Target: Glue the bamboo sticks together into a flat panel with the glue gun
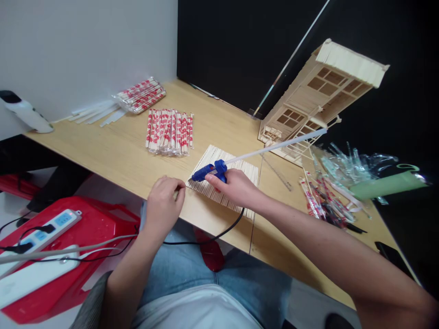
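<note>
1. Currently a blue hot-glue gun (210,171) is gripped in the right hand (236,186), nozzle aimed left at the near-left corner of a flat mat of wooden sticks (224,180) lying on the bench (130,146). A long white glue stick (274,147) juts from the back of the gun, and its black cord (219,234) drops over the bench edge.
2. The left hand (163,205) is curled at that same corner of the mat, fingertips pinched together; a single stick appears to be held there, though it is too small to be sure.
3. Step judged in hand: gluing at the mat's edge, nozzle and pinching fingers almost touching.
4. The next move is judged to call for a steady nozzle on the seam, a small bead, and fingertips kept clear of hot glue while the piece is pressed flush.
5. Noted nearby: a row of red-and-white wrapped chopsticks (169,131) beyond the mat, a second bundle in plastic (140,95) near the wall, a stick-built model house (320,98) tilted at the far right, torn wrappers (325,201) beside it, and a power strip (51,227) on a red stool (103,224) below left.
</note>
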Tool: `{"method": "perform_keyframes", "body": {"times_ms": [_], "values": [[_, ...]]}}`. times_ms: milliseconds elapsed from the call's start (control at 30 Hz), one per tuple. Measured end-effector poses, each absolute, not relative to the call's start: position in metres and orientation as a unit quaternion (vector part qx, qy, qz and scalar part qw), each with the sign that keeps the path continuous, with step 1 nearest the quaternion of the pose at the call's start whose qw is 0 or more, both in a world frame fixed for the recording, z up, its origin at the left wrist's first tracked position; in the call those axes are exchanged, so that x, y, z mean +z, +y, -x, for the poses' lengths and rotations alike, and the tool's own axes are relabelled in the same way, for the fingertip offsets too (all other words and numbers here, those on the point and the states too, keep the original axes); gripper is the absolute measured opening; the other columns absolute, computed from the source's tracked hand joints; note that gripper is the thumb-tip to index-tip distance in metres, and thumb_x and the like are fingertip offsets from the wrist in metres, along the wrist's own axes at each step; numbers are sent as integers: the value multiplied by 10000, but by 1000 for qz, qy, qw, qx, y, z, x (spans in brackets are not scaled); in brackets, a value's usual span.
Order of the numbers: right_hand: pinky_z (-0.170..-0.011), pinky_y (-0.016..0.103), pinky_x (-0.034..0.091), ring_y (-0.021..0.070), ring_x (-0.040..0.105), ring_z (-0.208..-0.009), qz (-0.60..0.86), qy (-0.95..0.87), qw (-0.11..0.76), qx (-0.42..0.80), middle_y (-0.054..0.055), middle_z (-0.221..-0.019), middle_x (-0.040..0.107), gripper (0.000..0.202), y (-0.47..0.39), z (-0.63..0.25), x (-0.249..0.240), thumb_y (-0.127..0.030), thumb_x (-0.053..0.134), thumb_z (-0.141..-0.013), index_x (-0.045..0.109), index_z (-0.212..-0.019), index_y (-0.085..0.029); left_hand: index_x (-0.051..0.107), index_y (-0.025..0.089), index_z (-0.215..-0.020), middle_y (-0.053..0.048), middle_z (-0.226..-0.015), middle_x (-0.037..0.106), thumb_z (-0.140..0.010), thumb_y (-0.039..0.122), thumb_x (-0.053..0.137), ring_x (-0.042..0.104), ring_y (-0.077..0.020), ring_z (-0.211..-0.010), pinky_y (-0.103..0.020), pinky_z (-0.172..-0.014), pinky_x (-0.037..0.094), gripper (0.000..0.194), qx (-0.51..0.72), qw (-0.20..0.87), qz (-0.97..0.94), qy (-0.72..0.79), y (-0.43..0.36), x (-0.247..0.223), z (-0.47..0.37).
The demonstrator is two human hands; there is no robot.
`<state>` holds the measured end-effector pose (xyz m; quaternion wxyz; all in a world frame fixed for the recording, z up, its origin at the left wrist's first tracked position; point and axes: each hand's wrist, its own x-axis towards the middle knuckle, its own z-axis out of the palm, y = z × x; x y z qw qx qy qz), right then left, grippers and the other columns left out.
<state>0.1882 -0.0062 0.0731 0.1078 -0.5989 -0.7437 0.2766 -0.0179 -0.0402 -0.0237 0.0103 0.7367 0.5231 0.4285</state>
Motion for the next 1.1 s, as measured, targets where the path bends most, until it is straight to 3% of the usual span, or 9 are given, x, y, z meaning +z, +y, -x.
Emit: {"method": "perform_keyframes", "body": {"times_ms": [367,900,1100], "values": [[-646,272,370,201,648,-738,604,-757,79,236,78,-760,715,462,-6,-185,77,-571,573,-980,751,-838,-170,610,219,-874,-40,-828,696,-943,153,557,647,-235,-836,-440,-1016,520,109,427,20,-738,523,-40,-23,18],[-566,279,322,151,529,-584,631,-734,51,246,30,-612,595,548,-10,-195,81,-631,567,-949,632,-665,-168,622,206,-875,-40,-822,696,-939,150,572,649,-237,-837,-429,-1009,520,98,426,2,-740,520,-39,-23,18],[-574,287,344,168,578,-599,628,-724,81,274,38,-627,639,567,-12,-202,83,-666,550,-930,665,-675,-173,623,206,-871,-53,-847,704,-946,165,565,650,-244,-850,-409,-917,535,103,422,5,-739,525,-39,-23,17]]}}
